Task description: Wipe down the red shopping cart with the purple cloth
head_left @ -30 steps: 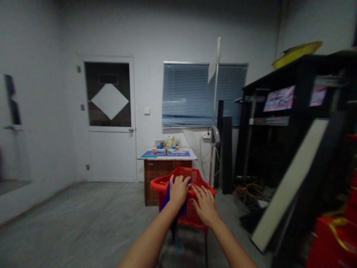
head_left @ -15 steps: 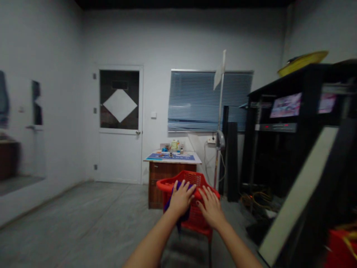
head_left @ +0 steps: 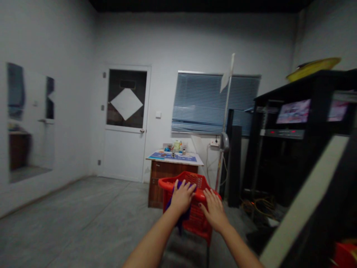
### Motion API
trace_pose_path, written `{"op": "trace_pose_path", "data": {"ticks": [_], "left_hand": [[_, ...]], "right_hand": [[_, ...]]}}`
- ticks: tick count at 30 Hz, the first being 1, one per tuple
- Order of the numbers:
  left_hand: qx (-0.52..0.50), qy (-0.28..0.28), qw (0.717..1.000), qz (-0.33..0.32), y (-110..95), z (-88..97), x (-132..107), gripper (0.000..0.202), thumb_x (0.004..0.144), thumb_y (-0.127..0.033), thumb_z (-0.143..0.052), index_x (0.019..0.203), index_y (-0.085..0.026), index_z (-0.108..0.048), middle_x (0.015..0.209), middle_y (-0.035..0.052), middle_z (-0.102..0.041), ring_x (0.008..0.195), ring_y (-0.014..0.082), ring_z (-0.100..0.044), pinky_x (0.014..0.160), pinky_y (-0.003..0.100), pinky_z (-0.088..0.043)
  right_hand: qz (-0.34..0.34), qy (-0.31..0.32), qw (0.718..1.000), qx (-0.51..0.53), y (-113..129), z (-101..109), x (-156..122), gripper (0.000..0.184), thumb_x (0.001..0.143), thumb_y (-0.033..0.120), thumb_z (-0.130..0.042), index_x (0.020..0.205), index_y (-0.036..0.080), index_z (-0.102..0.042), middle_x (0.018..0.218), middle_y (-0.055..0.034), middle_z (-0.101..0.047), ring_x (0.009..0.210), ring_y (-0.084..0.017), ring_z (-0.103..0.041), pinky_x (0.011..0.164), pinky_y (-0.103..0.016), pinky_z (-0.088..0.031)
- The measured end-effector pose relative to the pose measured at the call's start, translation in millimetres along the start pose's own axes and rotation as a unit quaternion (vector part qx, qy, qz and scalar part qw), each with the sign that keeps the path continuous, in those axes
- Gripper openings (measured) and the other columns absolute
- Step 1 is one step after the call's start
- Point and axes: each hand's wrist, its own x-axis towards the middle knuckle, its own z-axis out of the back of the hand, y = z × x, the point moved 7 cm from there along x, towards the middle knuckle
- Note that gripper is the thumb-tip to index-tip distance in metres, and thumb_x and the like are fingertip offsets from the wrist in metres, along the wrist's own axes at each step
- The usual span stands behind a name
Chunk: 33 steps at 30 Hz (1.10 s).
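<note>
A red plastic cart (head_left: 185, 225) with a perforated basket stands in front of me. Over the left part of its near rim drapes a purple cloth (head_left: 186, 216), hanging down the near side. My left hand (head_left: 182, 197) presses this cloth against the rim, with its fingers curved over the top. To its right, my right hand (head_left: 215, 212) lies on the rim with fingers stretched out and thumb apart; no cloth shows under it. The undersides of both hands are hidden.
Behind the cart stands a wooden desk (head_left: 173, 169) with small items on it. A white door (head_left: 125, 152) and a wall mirror (head_left: 32, 149) are to the left. On the right are a metal pole (head_left: 227, 100), a dark rack (head_left: 295, 83), a leaning pale board (head_left: 309, 193) and floor cables.
The view has turned slightly left, so more of the mirror shows. Both hands stay on the cart's rim; the right hand has shifted slightly and its fingers look closer together.
</note>
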Motion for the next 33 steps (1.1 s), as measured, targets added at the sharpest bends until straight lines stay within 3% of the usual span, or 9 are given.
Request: {"op": "trace_pose_path", "data": {"ticks": [4,10,15,21,24,28,33], "left_hand": [[0.012,-0.026,0.999,0.037,0,-3.0,-4,0.040,0.099,-0.038,-0.036,0.138,-0.038,-0.043,0.142,0.0011,-0.052,0.137,0.0250,-0.035,0.114,0.057,-0.012],[0.011,0.007,1.000,-0.013,-5,2.3,-2,0.041,0.099,-0.040,-0.037,0.139,-0.038,-0.042,0.142,0.0001,-0.051,0.136,0.0239,-0.037,0.114,0.055,-0.013],[0.026,-0.008,0.998,0.061,2,3.0,-3,0.041,0.098,-0.035,-0.035,0.138,-0.036,-0.045,0.141,0.0019,-0.052,0.137,0.0261,-0.037,0.113,0.058,-0.012],[0.022,0.027,0.999,-0.011,-15,-0.9,-5,0.044,0.098,-0.032,-0.036,0.141,-0.040,-0.039,0.148,0.0001,-0.044,0.139,0.0253,-0.032,0.113,0.059,-0.009],[0.027,0.043,0.999,0.009,-11,1.7,-1,0.043,0.098,-0.034,-0.034,0.141,-0.038,-0.041,0.146,0.0015,-0.047,0.138,0.0254,-0.034,0.114,0.058,-0.010],[0.035,0.026,0.998,0.044,-7,2.7,-2,0.044,0.098,-0.034,-0.033,0.141,-0.036,-0.041,0.146,0.0031,-0.046,0.139,0.0267,-0.032,0.113,0.060,-0.010],[0.025,0.031,0.999,-0.032,-16,-0.4,-5,0.045,0.097,-0.031,-0.037,0.142,-0.040,-0.037,0.148,-0.0005,-0.043,0.140,0.0236,-0.031,0.114,0.056,-0.010]], "right_hand": [[-0.012,0.003,1.000,-0.001,3,1,1,0.068,0.092,0.058,-0.035,0.145,0.015,-0.036,0.152,-0.0078,-0.034,0.143,-0.025,-0.019,0.117,-0.046,-0.015],[-0.028,0.033,0.999,0.015,9,8,2,0.067,0.094,0.056,-0.031,0.145,0.014,-0.037,0.152,-0.0077,-0.033,0.144,-0.025,-0.017,0.117,-0.044,-0.014],[-0.033,0.027,0.999,0.023,18,12,2,0.068,0.093,0.058,-0.032,0.145,0.014,-0.037,0.153,-0.0077,-0.032,0.144,-0.026,-0.016,0.117,-0.044,-0.013],[-0.047,0.032,0.997,0.050,23,14,4,0.065,0.094,0.058,-0.028,0.146,0.019,-0.035,0.152,-0.0070,-0.034,0.144,-0.024,-0.017,0.116,-0.045,-0.013],[-0.051,0.035,0.997,0.054,20,13,5,0.063,0.095,0.057,-0.027,0.146,0.020,-0.035,0.152,-0.0052,-0.034,0.144,-0.022,-0.016,0.117,-0.043,-0.011],[-0.051,0.029,0.997,0.055,18,11,6,0.061,0.095,0.055,-0.028,0.146,0.021,-0.035,0.153,-0.0048,-0.033,0.144,-0.022,-0.015,0.117,-0.044,-0.010],[-0.044,0.018,0.997,0.055,18,14,4,0.063,0.095,0.056,-0.028,0.145,0.019,-0.036,0.152,-0.0066,-0.034,0.144,-0.024,-0.017,0.116,-0.045,-0.012]]}}
